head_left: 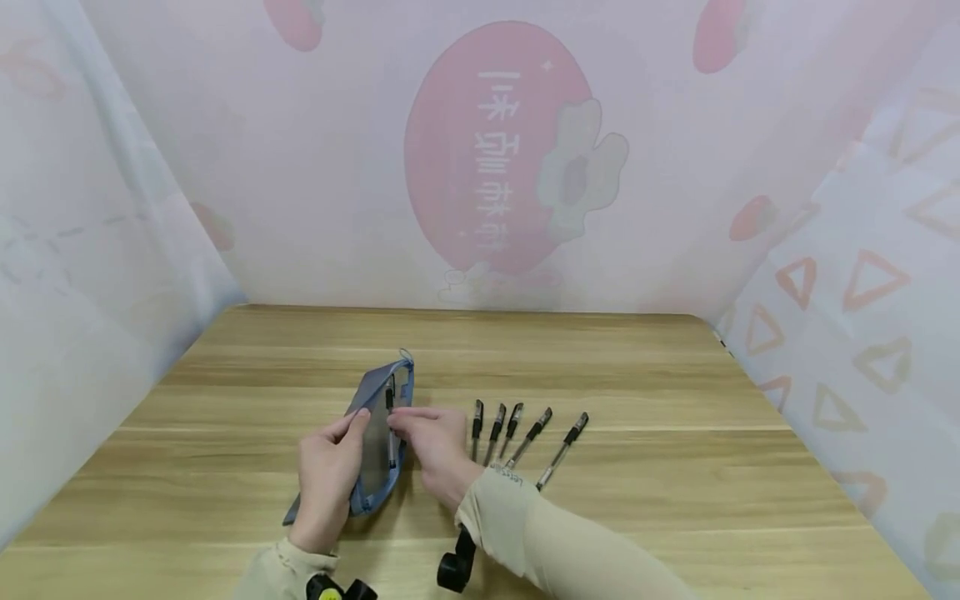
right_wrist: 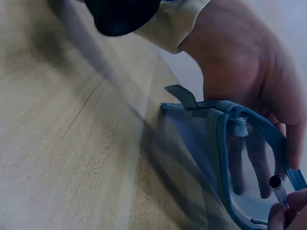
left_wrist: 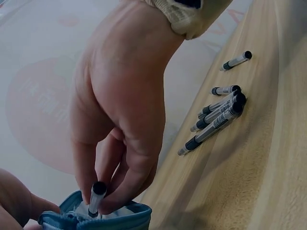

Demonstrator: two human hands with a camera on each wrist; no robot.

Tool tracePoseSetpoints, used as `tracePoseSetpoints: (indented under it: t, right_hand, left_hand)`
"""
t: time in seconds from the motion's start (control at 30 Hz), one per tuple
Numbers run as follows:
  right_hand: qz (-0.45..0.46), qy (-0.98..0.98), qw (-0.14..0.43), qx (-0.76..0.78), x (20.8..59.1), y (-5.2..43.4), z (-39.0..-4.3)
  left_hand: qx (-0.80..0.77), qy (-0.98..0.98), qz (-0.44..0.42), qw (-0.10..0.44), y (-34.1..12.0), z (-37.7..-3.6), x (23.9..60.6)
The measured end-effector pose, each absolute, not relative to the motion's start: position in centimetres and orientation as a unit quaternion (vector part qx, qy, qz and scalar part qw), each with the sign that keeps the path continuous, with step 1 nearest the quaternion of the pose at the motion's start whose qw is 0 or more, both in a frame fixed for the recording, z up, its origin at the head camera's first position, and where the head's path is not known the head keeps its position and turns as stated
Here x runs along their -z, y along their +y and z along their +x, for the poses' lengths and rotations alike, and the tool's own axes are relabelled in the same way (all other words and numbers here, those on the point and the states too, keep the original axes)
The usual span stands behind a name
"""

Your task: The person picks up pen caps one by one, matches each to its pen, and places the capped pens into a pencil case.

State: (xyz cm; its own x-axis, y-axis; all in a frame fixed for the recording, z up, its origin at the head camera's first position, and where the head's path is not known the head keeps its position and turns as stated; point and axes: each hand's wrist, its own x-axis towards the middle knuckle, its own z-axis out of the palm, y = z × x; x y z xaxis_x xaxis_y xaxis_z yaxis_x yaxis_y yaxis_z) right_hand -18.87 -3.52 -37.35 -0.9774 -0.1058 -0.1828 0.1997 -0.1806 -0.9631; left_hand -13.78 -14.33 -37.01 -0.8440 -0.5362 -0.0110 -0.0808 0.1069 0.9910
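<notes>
A blue zip pouch with translucent mesh sides is held up over the wooden table by my left hand, thumb at the rim and fingers behind the side. Its zipped mouth is spread open toward the right. My right hand pinches a clear-barrelled pen with black grip and cap at that mouth. In the left wrist view the pen's black end sticks up between the right fingers, above the blue rim. The right wrist view has the left fingers showing through the mesh.
Several similar black-capped pens lie fanned out on the wooden table, right of the pouch and partly behind the right sleeve. A printed pink and white cloth stands behind the table and along both sides.
</notes>
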Motion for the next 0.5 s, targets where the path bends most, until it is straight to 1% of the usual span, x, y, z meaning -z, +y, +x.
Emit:
tracePoseSetpoints:
  t: [0.1, 0.23, 0.37, 0.5]
  right_hand:
    - [0.045, 0.654, 0.092, 0.749, 37.3, -4.0, -18.8]
    - [0.042, 0.661, 0.101, 0.743, 37.6, -4.1, -18.9]
    - [0.013, 0.617, 0.133, 0.776, 37.7, -3.6, -19.1]
    - [-0.011, 0.573, 0.166, 0.803, 37.5, -2.0, -19.4]
  left_hand:
    - [0.632, -0.723, 0.215, 0.177, -14.4, -13.9, 36.9]
    - [0.635, -0.721, 0.221, 0.166, -14.7, -13.9, 37.1]
    - [0.645, -0.715, 0.222, 0.153, -15.3, -13.9, 37.0]
    - [0.663, -0.702, 0.224, 0.131, -16.0, -13.7, 36.8]
